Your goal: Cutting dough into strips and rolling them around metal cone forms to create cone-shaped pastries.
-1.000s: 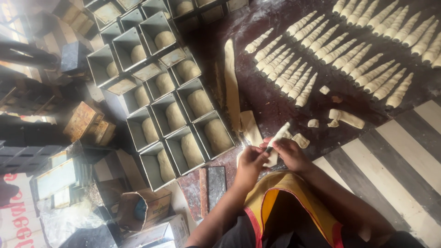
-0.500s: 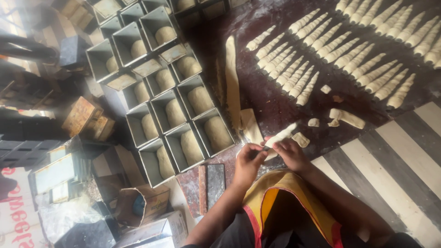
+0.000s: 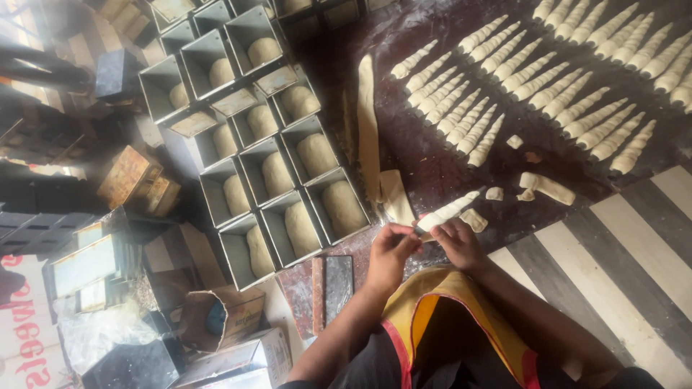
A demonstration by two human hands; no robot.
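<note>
Both hands – left hand (image 3: 393,248) and right hand (image 3: 458,241) – are pinched narrow on the near end of a pale spiral-wrapped dough cone (image 3: 447,211) at the dark floured table's (image 3: 432,169) near edge – looks soft, light, squashable, so I'd grip gently at the ends.

Dough-filled tins (image 3: 288,187) left of the dough strip (image 3: 368,130), cone rows (image 3: 548,79) right, hands below.

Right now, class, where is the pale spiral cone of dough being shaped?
In the head view, the pale spiral cone of dough lies low on the dark floured table, its near end between both hands, beside a flat dough strip.
</note>
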